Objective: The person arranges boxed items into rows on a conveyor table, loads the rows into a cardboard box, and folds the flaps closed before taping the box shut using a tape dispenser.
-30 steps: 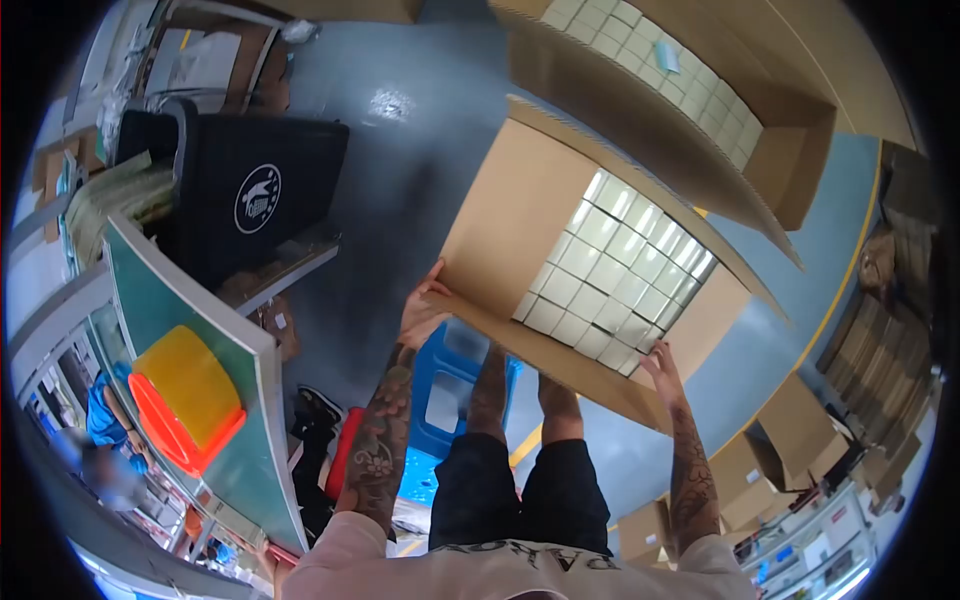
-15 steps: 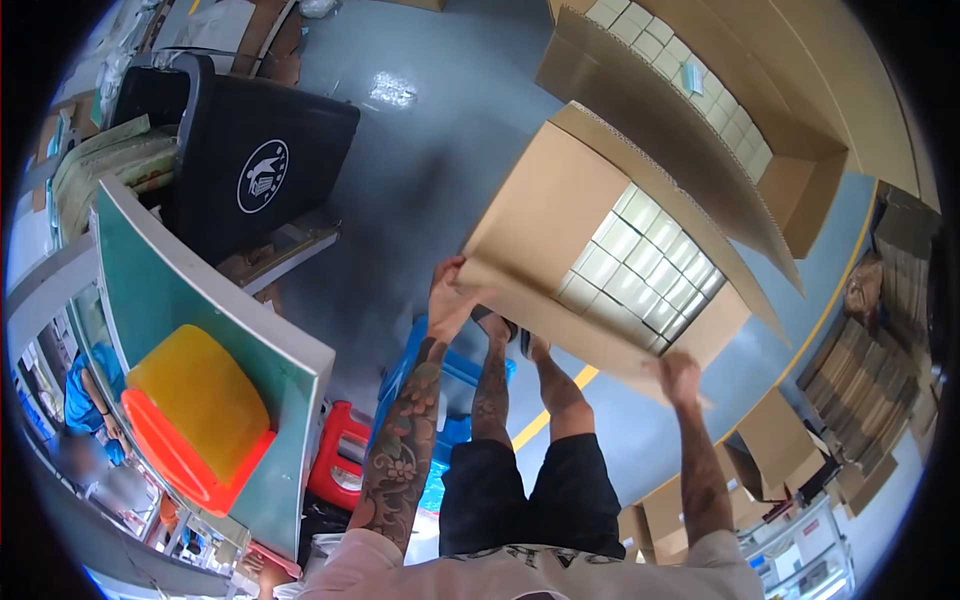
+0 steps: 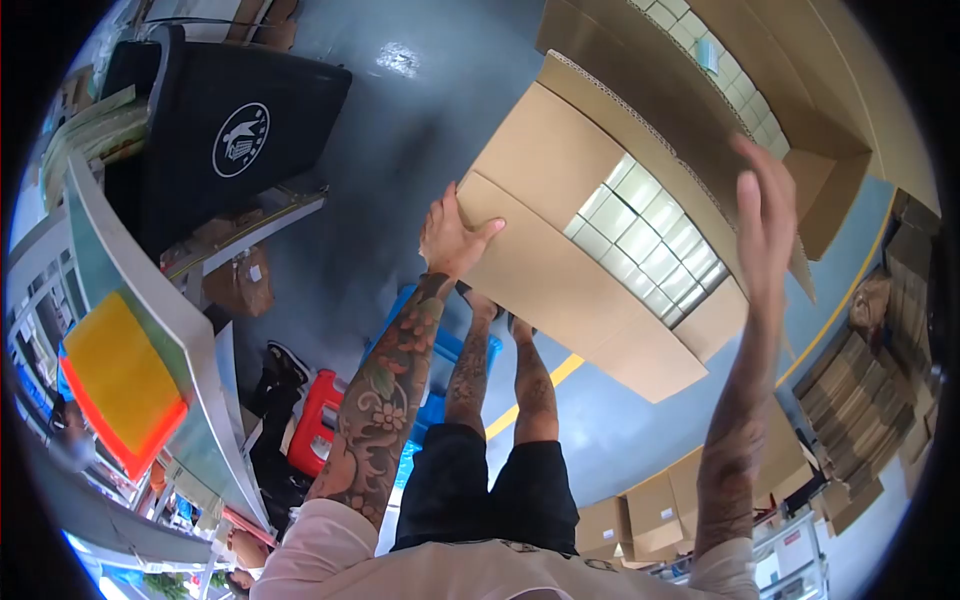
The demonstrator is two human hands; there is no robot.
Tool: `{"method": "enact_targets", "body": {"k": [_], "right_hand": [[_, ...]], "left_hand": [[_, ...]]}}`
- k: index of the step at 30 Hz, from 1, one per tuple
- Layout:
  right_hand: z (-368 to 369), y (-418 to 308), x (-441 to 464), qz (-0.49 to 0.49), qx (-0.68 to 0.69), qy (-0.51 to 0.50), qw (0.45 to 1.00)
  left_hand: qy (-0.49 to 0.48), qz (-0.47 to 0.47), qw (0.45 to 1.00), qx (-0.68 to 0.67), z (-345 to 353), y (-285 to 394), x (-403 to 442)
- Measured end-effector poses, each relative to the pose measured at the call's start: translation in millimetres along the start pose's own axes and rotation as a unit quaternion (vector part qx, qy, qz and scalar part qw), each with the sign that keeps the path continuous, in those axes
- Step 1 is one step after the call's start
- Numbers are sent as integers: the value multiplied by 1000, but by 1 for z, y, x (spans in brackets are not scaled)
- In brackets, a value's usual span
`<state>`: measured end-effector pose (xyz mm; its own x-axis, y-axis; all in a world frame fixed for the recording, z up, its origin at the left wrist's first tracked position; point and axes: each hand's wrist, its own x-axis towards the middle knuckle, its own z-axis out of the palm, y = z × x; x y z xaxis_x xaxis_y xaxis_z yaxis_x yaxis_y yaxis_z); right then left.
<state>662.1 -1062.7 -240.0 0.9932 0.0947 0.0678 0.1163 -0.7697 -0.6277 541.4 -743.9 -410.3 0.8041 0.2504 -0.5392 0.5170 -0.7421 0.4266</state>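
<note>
A cardboard carton (image 3: pixel 590 290) stands in front of my legs, with rows of small pale boxes (image 3: pixel 650 235) inside. Its near flap is folded inward, and the left end flap lies over part of the rows. My left hand (image 3: pixel 455 235) rests on the near flap's left corner, thumb spread from the fingers. Raised above the carton's right side, my right hand (image 3: pixel 765 215) has its fingers apart and nothing in them. The far flap (image 3: pixel 640 140) stands up between the rows and a second carton.
The second open carton (image 3: pixel 820 190), also holding pale boxes, is at the upper right. A black bin (image 3: pixel 240 140) stands left, above a green-topped table (image 3: pixel 140 260) bearing a yellow and red object (image 3: pixel 125 380). Blue (image 3: pixel 430 400) and red stools (image 3: pixel 318 425) are near my legs. Flattened cardboard (image 3: pixel 850 370) is stacked right.
The near flap has folded inward over the carton. My left hand has moved up onto its corner. My right hand has left the near right corner and risen toward the far side.
</note>
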Motion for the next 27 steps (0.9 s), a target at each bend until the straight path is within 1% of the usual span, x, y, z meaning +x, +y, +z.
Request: {"method": "enact_targets", "body": {"k": [1,2,5,7,8,9,11,13,14,16,19,20,23,26,27], "right_hand": [[6,16,10,97,94,-90,987],[10,26,11,190,185,-179,947],[44,33,-22,190,130,-276,933],[62,41,-49,131,92,-272,949],[69,36,-56,171,8,-286,943],[85,33,-72,139,-60,-256,955],[129,33,-114,78,-190,-189,960],[179,41,-140,60,-255,-122,957],[192,38,-143,55,-284,-86,953],[205,46,-143,50,-259,-60,963],[196,49,-151,35,-239,-55,969],[194,49,-151,31,-235,-50,970],[174,60,-165,-10,-188,-103,977],[153,81,-202,44,-178,-114,976],[147,86,-215,55,-203,-95,973]], "left_hand": [[5,4,1000,-5,1,-2,0],[4,2,1000,-2,0,-2,0],[0,-8,1000,10,-1,1,1],[-4,-19,1000,23,-3,3,-4],[0,-20,999,26,-1,4,-5],[7,-21,999,29,0,4,-3],[5,-23,999,30,-1,5,-2],[-13,-24,999,28,-5,6,-1],[-6,-8,1000,-12,-4,1,0],[10,29,995,-94,1,-8,9],[79,132,986,-67,7,18,29],[86,111,990,-26,12,24,32],[111,148,983,1,14,21,35],[95,110,989,-36,9,31,30],[94,99,989,-50,7,33,32]]}}
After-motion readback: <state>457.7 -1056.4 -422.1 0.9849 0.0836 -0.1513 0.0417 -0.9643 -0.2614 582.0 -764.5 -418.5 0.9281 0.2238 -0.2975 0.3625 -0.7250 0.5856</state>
